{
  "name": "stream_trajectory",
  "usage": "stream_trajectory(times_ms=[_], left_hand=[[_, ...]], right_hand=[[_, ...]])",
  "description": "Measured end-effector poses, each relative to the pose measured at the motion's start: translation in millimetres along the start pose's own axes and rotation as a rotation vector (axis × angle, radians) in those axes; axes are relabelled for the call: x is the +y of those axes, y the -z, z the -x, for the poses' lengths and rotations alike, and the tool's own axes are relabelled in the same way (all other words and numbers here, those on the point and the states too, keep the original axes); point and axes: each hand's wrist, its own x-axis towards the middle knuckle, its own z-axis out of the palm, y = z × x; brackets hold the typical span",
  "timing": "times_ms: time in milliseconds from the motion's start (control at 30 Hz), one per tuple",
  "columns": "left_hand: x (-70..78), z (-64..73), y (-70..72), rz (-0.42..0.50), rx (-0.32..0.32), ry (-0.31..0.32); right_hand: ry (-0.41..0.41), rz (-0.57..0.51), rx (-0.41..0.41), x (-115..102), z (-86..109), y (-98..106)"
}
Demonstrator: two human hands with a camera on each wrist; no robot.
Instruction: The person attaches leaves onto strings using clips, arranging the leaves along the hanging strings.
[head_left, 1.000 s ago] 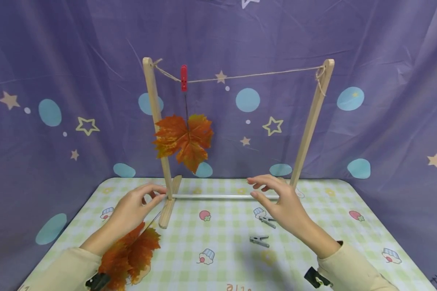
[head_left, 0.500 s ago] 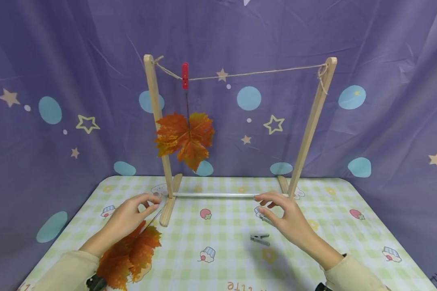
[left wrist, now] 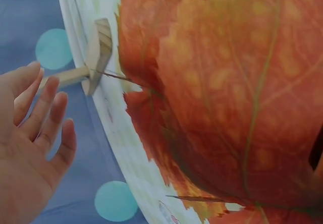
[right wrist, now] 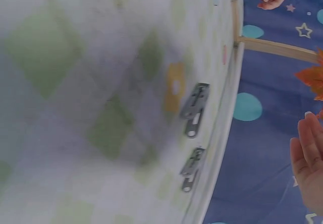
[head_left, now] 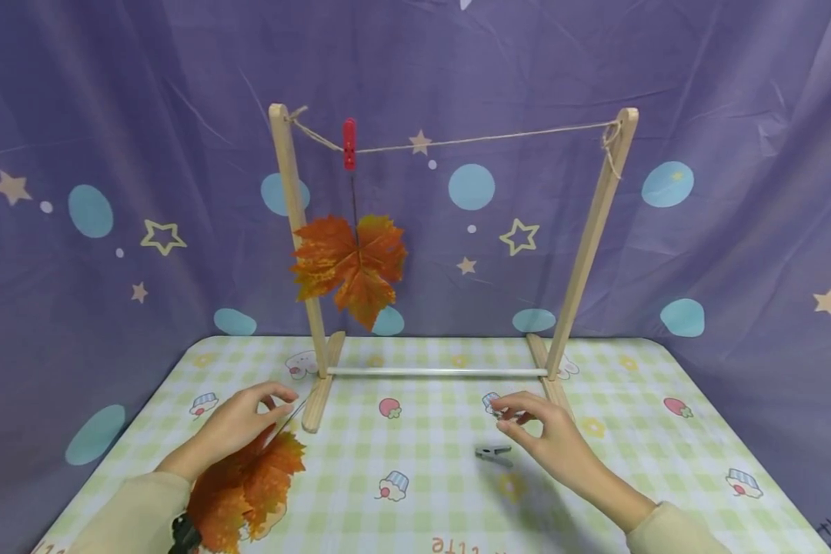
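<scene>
My left hand point(head_left: 244, 422) hovers over the orange artificial maple leaves point(head_left: 277, 477) at the table's left side, its fingers loosely bent and nothing between them. Thin dark stems stick out from these overlapping leaves in the left wrist view. On the other side, my right hand point(head_left: 550, 435) is held above the table with thumb and fingers apart. Close by are two grey clothespins; the nearer clothespin point(head_left: 492, 452) shows plainly in the head view, while my fingertips mostly cover the other clothespin point(right wrist: 192, 168) there. The right wrist view shows both lying on the cloth, apart from my hand.
A wooden frame point(head_left: 589, 254) stands at the back, with a string point(head_left: 485, 140) tied between its posts. A red clothespin point(head_left: 349, 146) on the string holds a hanging maple leaf point(head_left: 360, 265). A white rod point(head_left: 429, 372) joins the feet. Purple curtain point(head_left: 415, 61) surrounds the table.
Both hands have come down and nearer to me: the left from beside the frame's left post toward the leaves, the right toward the farther grey clothespin. The hanging leaf stays in place.
</scene>
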Motion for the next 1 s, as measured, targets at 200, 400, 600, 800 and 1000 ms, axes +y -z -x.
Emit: stream_trajectory(times_ms=[200,400,600,800,1000], left_hand=[[-16.6,-8.0,-3.2,0.033,-0.049,0.001],[-29.4,-12.7,-6.8,0.098,-0.099,0.002],[-43.1,-16.8,-10.7,0.17,-0.146,0.014],[-49.7,-22.4,-12.6,0.199,-0.18,0.013],[-50.9,-27.8,-15.0,0.203,-0.211,-0.003]], right_hand=[[-0.064,-0.026,-0.055,7.6,8.1,0.3],[-0.209,-0.058,-0.132,16.5,15.2,2.6],[-0.322,-0.099,-0.208,26.2,19.2,4.6],[-0.415,-0.135,-0.262,37.8,24.5,1.5],[-0.439,-0.095,-0.277,44.3,26.5,-2.7]])
